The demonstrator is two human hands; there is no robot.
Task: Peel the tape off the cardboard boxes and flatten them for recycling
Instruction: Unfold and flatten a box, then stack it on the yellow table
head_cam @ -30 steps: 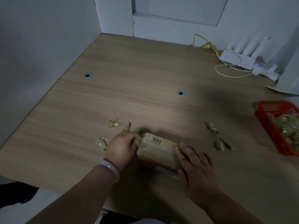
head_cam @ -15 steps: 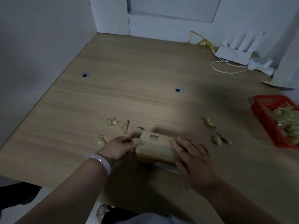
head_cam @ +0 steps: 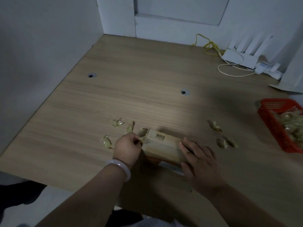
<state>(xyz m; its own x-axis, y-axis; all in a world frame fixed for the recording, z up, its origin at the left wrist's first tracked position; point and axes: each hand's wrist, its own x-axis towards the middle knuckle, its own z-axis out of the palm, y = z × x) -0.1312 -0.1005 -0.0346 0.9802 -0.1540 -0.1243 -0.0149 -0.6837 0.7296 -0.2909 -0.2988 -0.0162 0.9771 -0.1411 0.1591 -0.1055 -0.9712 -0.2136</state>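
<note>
A small tan cardboard box (head_cam: 161, 145) with a barcode label lies on the wooden table near its front edge. My left hand (head_cam: 127, 145), a pale bangle on its wrist, pinches a strip of tape (head_cam: 142, 139) at the box's left end. My right hand (head_cam: 199, 163) lies on the box's right end with fingers spread and holds it down. A flat piece of cardboard shows under the box by my right hand.
Crumpled tape scraps lie left of the box (head_cam: 117, 122) (head_cam: 106, 142) and right of it (head_cam: 227, 141) (head_cam: 214, 126). A red basket (head_cam: 277, 125) with more scraps stands at the right edge. A white router (head_cam: 237, 56) and cables sit at the back right. Walls close off the left and the back.
My left hand has drawn slightly left and toward me, its fingers tightening on the tape at the box's left end. My right hand stays on the box.
</note>
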